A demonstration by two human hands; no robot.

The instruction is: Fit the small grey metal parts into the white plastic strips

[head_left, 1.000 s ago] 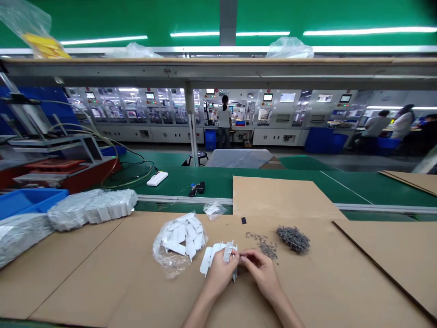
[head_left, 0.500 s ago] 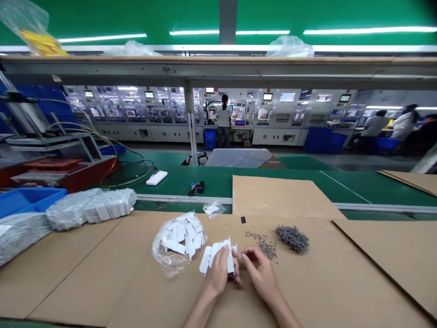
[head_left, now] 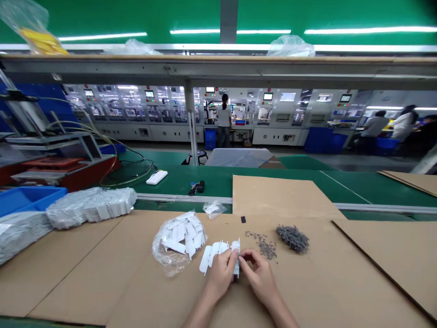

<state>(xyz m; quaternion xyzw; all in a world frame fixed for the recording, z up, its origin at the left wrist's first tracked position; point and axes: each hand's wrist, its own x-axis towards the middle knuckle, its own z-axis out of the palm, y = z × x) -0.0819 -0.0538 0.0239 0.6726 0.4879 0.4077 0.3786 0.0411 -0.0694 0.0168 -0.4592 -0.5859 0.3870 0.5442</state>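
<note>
My left hand (head_left: 222,271) is closed on a small white plastic part (head_left: 236,255), held upright just above the cardboard sheet (head_left: 102,278). My right hand (head_left: 258,273) is pinched against the same part's right edge; what its fingertips hold is too small to make out. More white parts (head_left: 211,253) lie loose just left of my hands. A clear bag of white parts (head_left: 178,238) sits further left. A pile of small grey pieces (head_left: 292,238) lies to the right, with a thinner scatter (head_left: 266,247) nearer my right hand.
Wrapped stacks of white parts (head_left: 92,205) and a blue bin (head_left: 23,198) sit at the left. A green conveyor belt (head_left: 205,182) runs behind, carrying a cardboard sheet (head_left: 280,196) and a white box (head_left: 156,177). People stand at machines far back.
My left hand turned the white part upright and lifted it slightly toward my right hand, whose fingertips have closed back in on the part's edge.
</note>
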